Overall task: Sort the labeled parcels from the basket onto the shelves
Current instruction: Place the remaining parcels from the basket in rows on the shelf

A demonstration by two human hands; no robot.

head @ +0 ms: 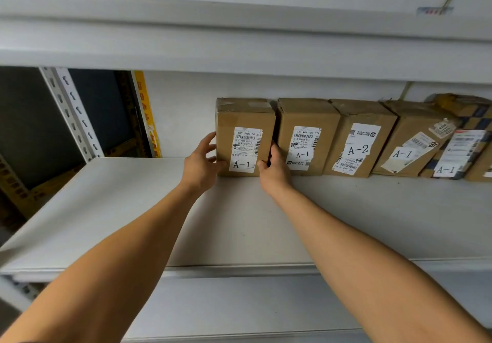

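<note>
Parcel marked A-1 (245, 137) stands upright on the grey shelf (133, 209), gripped by my left hand (202, 161) and right hand (274, 167) at its sides. Just right, touching, stands another A-1 box (306, 137), then an A-2 box (359, 140).

- A row of parcels stands on the shelf board (106, 209), backs against the rear wall (181, 113).
- The leftmost parcel (245, 119) stands upright, just beside the second parcel (306, 119) to its right.
- Further right come the third parcel (362, 129), a fourth parcel (410, 129) leaning, and a fifth parcel (463, 140).
- The left hand (202, 161) is at the leftmost parcel's left edge; the right hand (274, 169) is at its right edge, in front of the second parcel.
- Another shelf (239, 47) runs above.
- An upright post (72, 113) stands at the left.
</note>
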